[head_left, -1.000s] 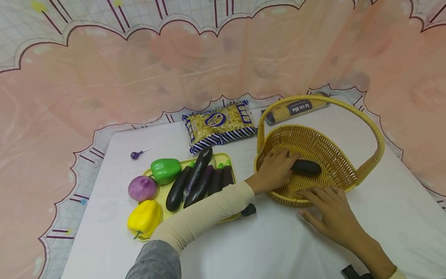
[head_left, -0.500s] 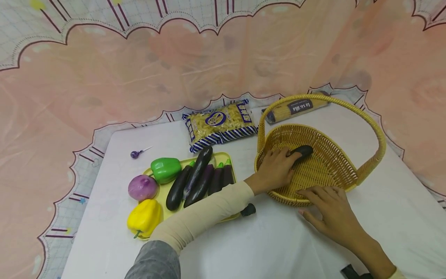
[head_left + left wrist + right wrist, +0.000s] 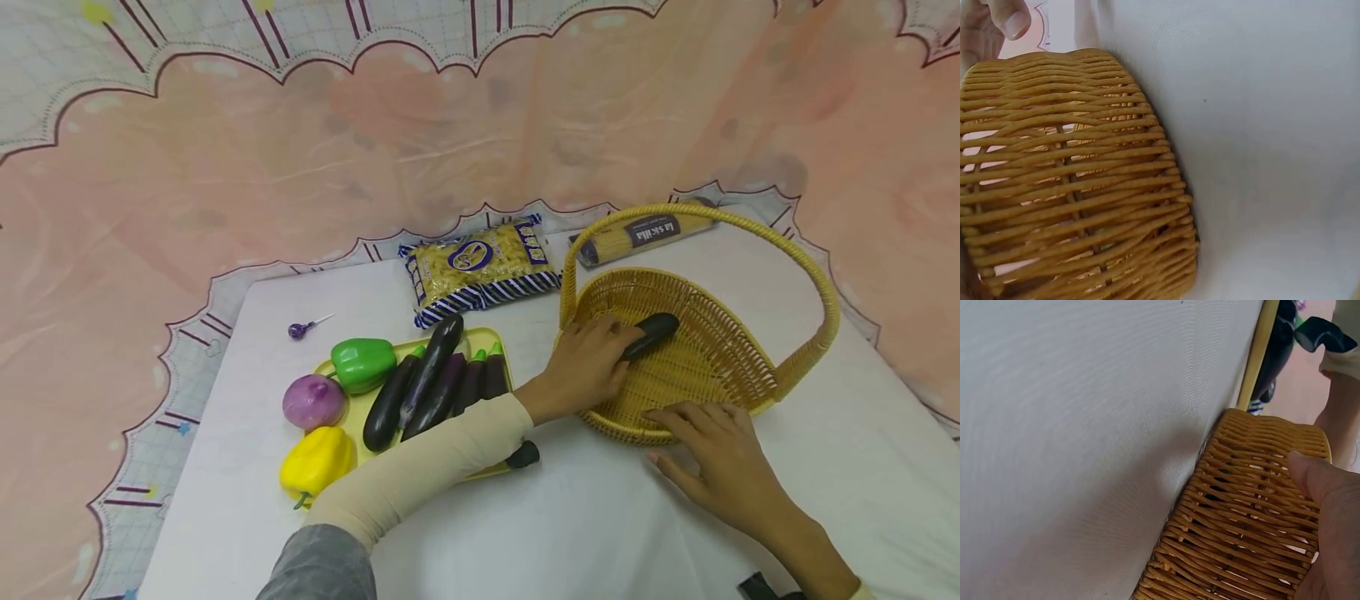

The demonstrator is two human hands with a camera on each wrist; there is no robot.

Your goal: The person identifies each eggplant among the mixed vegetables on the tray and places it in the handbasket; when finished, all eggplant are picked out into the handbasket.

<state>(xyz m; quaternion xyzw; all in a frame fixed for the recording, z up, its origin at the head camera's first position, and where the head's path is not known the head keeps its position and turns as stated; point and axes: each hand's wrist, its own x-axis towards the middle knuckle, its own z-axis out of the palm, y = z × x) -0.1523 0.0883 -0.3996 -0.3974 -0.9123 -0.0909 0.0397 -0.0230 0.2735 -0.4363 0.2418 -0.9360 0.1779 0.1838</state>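
Inside a yellow wicker basket point(image 3: 693, 392) with a tall arched handle lies a dark eggplant point(image 3: 654, 335), slanting on the basket floor. My left hand point(image 3: 587, 367) reaches over the basket's near-left rim, fingers relaxed beside the eggplant's near end; whether they still touch it is hard to tell. My right hand point(image 3: 723, 462) holds the front rim, fingers over the edge. In the right wrist view its thumb point(image 3: 1310, 472) presses the woven outer wall point(image 3: 1241, 506). The left wrist view mostly shows the basket's outside point(image 3: 1079, 187), which hides most of the left hand.
A yellow tray point(image 3: 352, 425) left of the basket bears several eggplants point(image 3: 431, 375), a green pepper point(image 3: 363, 364), a purple onion point(image 3: 313, 402) and a yellow pepper point(image 3: 317, 462). Behind lie a pasta bag point(image 3: 480, 262), a spaghetti pack point(image 3: 645, 237) and a lollipop point(image 3: 300, 330).
The eggplant in the basket turned from lying crosswise to slanting. Since then it stays put, while my left hand has drawn slightly back to the left. My right hand has kept its place.
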